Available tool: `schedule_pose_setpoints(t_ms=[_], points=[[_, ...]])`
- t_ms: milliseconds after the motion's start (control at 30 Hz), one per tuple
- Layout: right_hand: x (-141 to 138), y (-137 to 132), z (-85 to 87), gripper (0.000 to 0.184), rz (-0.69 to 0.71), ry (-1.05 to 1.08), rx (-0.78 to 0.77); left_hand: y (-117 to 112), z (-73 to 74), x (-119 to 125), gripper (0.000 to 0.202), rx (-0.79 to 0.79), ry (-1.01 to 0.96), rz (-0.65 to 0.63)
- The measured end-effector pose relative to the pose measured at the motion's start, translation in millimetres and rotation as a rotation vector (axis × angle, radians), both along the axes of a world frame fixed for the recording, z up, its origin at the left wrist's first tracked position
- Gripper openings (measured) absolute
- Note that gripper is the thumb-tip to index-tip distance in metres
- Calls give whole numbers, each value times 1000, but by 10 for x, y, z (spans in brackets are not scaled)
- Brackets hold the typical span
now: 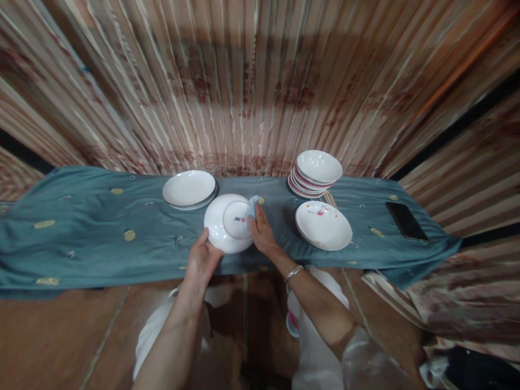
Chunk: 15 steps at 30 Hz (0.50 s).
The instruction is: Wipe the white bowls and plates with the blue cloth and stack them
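Teal cloth runner point(85, 254) with small gold oval motifs, laid over a brown surface point(52, 336). Near its middle, a white plate point(215, 233) is tilted with its underside toward the camera, foot ring and small printed mark showing. Cannot tell whether its lower edge touches the runner.

Left hand point(202, 259) grips the plate's near rim, fingers curled around the edge. Right hand point(262, 233) is closed on a pale blue wiping cloth point(252, 208), which presses against the plate's far side. Metal bangle point(293, 273) on the right wrist.

Just beyond the held plate, to the left, sits a low stack of white plates point(189, 188). To the right, a white plate with a pink floral print point(324, 225) lies face up, near the right hand but not touching it. Behind that is a stack of pink-rimmed dishes point(303, 185), topped by a white bowl point(319, 166). Tan sticks point(330, 199) show beside the stack; exact kind unclear. A black smartphone point(406, 220) lies toward the runner's right end. Striped curtain point(244, 81) with a red-brown print hangs behind everything. White fabric point(317, 346) shows below the forearms.
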State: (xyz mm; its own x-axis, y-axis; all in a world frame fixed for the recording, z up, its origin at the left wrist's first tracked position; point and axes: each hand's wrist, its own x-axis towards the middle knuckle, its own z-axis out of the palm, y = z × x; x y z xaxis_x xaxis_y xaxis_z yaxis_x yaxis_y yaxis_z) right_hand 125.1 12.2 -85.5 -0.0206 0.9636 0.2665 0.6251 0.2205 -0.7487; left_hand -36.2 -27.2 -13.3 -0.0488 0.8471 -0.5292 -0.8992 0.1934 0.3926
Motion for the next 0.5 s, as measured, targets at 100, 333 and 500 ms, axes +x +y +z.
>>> schedule_pose_setpoints(t_ms=[100,333,500], points=[[-13,-94,-52,67,-4,-17,-27,20,-19,-5,47,-35,4,11],[-41,-371,-136,73,30,-146,-7,30,15,26,43,-90,17,64],[-51,-539,-172,75,64,-251,39,36,-8,29,45,-69,58,41]])
